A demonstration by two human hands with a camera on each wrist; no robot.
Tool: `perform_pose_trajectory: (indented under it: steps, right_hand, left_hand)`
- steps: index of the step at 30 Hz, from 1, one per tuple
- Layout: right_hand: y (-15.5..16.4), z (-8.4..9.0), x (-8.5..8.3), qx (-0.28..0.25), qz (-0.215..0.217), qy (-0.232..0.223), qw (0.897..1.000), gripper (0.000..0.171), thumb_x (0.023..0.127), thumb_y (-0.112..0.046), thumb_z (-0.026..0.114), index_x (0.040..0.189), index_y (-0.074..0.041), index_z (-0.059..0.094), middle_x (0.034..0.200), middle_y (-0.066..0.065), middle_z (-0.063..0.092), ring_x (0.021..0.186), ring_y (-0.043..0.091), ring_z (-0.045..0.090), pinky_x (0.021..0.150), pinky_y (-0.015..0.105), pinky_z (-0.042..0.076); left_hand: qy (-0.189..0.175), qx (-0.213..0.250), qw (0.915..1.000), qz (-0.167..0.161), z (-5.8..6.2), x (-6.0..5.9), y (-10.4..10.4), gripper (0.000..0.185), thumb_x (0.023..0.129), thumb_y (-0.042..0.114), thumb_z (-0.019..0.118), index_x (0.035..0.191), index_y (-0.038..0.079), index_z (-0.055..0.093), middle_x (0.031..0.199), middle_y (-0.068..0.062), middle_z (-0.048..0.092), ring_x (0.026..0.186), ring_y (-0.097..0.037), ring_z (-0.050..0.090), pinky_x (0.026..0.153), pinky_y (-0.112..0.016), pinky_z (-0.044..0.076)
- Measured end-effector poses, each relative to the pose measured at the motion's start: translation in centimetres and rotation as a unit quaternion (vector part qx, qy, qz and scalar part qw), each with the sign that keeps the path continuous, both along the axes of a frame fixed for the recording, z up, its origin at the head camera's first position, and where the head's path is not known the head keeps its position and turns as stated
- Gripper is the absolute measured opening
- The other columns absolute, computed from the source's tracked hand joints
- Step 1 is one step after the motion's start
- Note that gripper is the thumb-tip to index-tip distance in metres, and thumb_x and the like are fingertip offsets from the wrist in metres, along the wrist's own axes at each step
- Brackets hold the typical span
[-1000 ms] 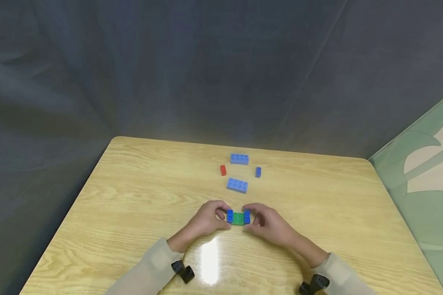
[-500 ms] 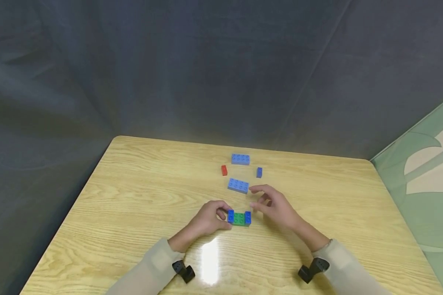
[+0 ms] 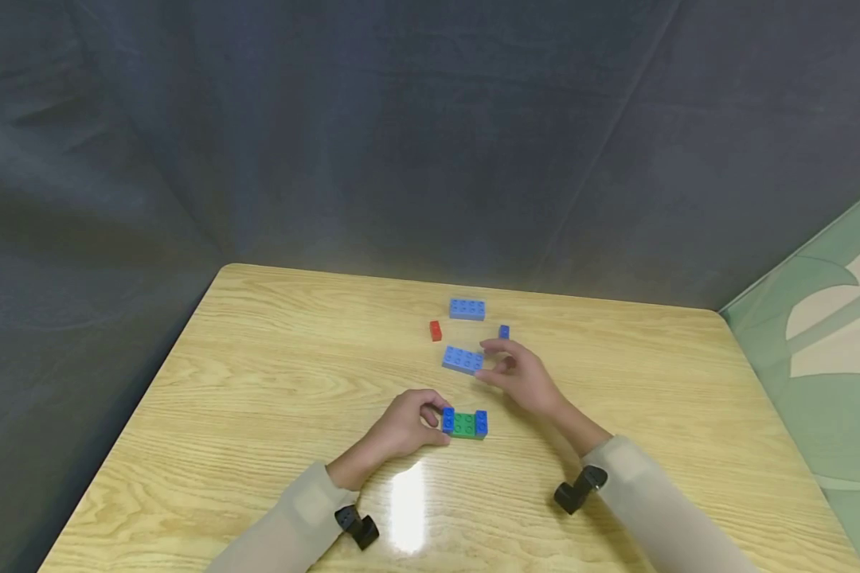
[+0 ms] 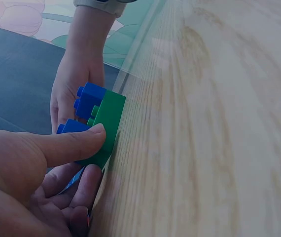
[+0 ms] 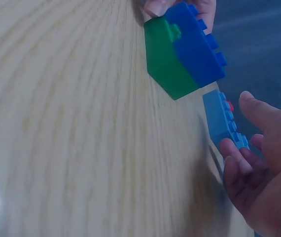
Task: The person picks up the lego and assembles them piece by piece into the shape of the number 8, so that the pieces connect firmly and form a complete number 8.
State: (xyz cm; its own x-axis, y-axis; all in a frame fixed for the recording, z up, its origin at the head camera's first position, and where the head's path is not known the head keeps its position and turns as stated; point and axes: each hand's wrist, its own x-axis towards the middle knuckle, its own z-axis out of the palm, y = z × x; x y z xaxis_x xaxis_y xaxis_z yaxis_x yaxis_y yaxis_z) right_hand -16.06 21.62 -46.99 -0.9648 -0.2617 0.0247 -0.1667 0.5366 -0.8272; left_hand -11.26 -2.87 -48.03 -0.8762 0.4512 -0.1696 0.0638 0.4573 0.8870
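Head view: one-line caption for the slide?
Left hand holds green-and-blue brick assembly; right hand reaches light blue brick.

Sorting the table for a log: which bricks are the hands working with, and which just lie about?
In hand:
- green brick with two blue bricks on top, gripped by the left hand
- light blue long brick, touched by the right hand

Lying about:
- far light blue brick
- red brick
- small blue brick

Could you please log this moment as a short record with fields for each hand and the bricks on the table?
left hand: grips the green-and-blue brick assembly at its left end
right hand: open, fingers at the near light blue brick
other bricks: far light blue brick, red brick, small blue brick
surface: wooden table
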Motion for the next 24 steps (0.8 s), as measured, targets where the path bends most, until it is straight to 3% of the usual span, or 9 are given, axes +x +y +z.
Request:
perform_pose_trajectory:
  steps: [11, 19, 24]
  right_hand:
    - [-0.8, -0.8, -0.5, 0.019, -0.002, 0.007, 1.0, 0.05, 0.087, -0.012, 0.082, 0.131, -0.001, 0.064, 0.124, 0.018, 0.067, 0.079, 0.016, 0.063, 0.072, 0.027, 0.054]
    - [-0.9, -1.0, -0.7, 0.05, -0.003, 0.017, 0.999, 0.044, 0.086, -0.012, 0.083, 0.127, -0.002, 0.068, 0.102, 0.01, 0.066, 0.076, 0.016, 0.059, 0.067, 0.028, 0.05]
    - [-1.0, -1.2, -0.7, 0.055, -0.009, 0.024, 0.998, 0.043, 0.086, -0.01, 0.082, 0.126, -0.002, 0.069, 0.1, 0.01, 0.066, 0.076, 0.015, 0.06, 0.068, 0.028, 0.051]
  left_hand:
    - [0.003, -0.004, 1.0, 0.0, 0.0, 0.0, 0.0, 0.037, 0.079, 0.008, 0.088, 0.112, 0.007, 0.071, 0.099, 0.0, 0.068, 0.084, -0.012, 0.06, 0.075, -0.031, 0.051]
    - [0.0, -0.005, 1.0, 0.001, 0.2, 0.0, 0.0, 0.037, 0.079, 0.008, 0.088, 0.112, 0.007, 0.071, 0.099, 0.001, 0.068, 0.084, -0.012, 0.06, 0.075, -0.031, 0.05]
    - [0.004, -0.003, 1.0, 0.0, 0.3, -0.1, 0.0, 0.037, 0.079, 0.008, 0.088, 0.112, 0.007, 0.071, 0.1, 0.0, 0.068, 0.084, -0.012, 0.06, 0.075, -0.031, 0.051]
